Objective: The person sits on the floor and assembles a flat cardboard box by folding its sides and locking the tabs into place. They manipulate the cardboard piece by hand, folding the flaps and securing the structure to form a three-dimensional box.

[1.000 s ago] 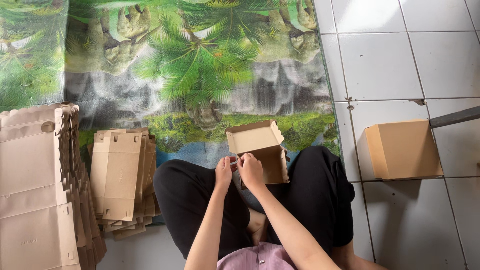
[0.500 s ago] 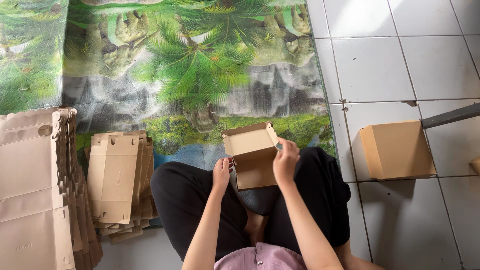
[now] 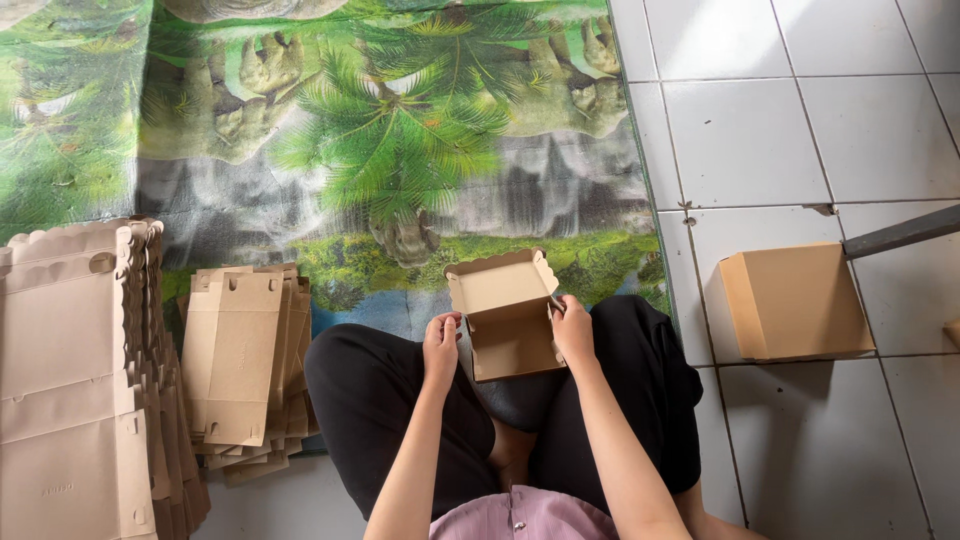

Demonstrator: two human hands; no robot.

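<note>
A small brown cardboard box (image 3: pixel 508 320) with its scalloped lid standing open rests over my lap, above my crossed legs in black trousers. My left hand (image 3: pixel 441 345) is against the box's left side, fingers curled at its edge. My right hand (image 3: pixel 573 328) grips the box's right wall near the lid hinge. The inside of the box looks bare.
A pile of flat brown box blanks (image 3: pixel 243 365) lies left of my knee, and a taller stack of larger blanks (image 3: pixel 75 380) fills the lower left. A closed cardboard box (image 3: pixel 795 302) sits on the white tiles at right, beside a grey bar (image 3: pixel 905 232). A jungle-print mat (image 3: pixel 390 140) covers the floor ahead.
The box has turned in my hands so its open lid and inside face up. My right hand moved from the box's front to its right wall.
</note>
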